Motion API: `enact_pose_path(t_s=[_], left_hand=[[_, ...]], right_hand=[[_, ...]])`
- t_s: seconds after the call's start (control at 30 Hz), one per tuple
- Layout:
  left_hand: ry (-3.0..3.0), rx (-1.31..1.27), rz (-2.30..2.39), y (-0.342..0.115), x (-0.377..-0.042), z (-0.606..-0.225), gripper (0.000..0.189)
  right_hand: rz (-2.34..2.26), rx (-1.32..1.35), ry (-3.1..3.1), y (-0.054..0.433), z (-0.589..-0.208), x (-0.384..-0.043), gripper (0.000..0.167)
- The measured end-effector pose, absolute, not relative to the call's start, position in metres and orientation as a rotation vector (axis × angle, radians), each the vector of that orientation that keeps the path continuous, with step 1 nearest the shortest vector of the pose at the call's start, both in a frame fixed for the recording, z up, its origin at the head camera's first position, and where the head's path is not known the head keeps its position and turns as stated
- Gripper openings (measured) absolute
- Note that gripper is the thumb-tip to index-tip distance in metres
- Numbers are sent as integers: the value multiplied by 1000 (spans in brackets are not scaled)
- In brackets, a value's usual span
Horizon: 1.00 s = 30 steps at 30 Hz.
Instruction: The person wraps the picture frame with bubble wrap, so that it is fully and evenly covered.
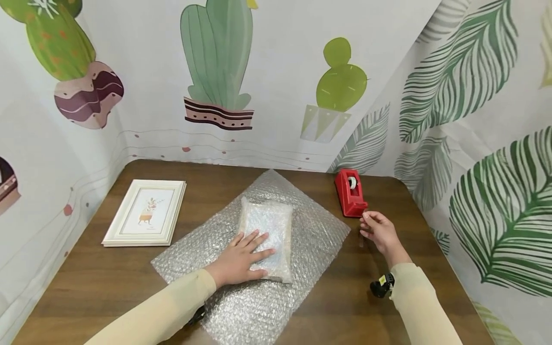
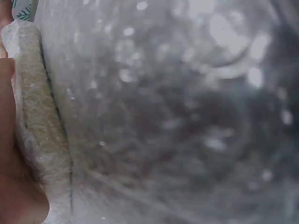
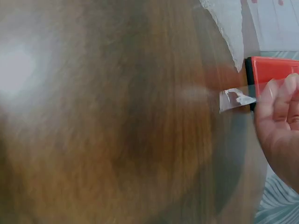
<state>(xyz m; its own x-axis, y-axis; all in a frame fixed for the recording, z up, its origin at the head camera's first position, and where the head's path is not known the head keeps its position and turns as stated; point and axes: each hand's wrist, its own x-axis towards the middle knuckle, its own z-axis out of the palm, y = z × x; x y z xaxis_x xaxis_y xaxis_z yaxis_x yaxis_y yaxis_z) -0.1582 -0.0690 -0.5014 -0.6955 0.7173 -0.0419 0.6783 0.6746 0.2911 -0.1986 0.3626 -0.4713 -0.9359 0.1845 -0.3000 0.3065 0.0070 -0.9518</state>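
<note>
A bubble-wrapped rectangular package (image 1: 281,223) lies on a larger sheet of bubble wrap (image 1: 250,311). My left hand (image 1: 238,259) rests on the package's lower left part, fingers spread. In the left wrist view, that hand's edge shows at the far left beside the package side (image 2: 39,100). My right hand (image 1: 381,235) is just in front of the red tape dispenser (image 1: 348,197). Between its thumb and fingers it pinches a short strip of clear tape (image 3: 232,100). Whether the strip is still joined to the roll cannot be told.
A white picture frame (image 1: 117,233) with a plant drawing lies at the left of the brown wooden table (image 1: 95,287). Patterned fabric (image 1: 276,72) with cacti and leaves hangs behind and at the sides. The bubble wrap sheet's right corner points towards the dispenser.
</note>
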Motion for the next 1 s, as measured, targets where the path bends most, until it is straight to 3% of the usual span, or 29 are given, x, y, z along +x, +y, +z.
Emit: enact_pose_path(t_s=[0.23,0.4,0.57,0.7,1.0], left_hand=[[2705,1098,422,-63,-160,-494,57],[2723,1106,382,-62,-159,-496,60],[2759,1128,379,-64,-159,-499,59],[2776,1134,387,-65,-159,-502,59],[2770,1109,388,-65,-155,-503,59]], right_hand=[[-2184,619,2167,359,-466,-193,26],[-2036,486,2338,344,-452,-198,30],[-1631,115,2580,296,-430,-214,9],[-1482,-108,2596,250,-424,-225,27],[-1376,-228,2500,181,-439,-234,22]])
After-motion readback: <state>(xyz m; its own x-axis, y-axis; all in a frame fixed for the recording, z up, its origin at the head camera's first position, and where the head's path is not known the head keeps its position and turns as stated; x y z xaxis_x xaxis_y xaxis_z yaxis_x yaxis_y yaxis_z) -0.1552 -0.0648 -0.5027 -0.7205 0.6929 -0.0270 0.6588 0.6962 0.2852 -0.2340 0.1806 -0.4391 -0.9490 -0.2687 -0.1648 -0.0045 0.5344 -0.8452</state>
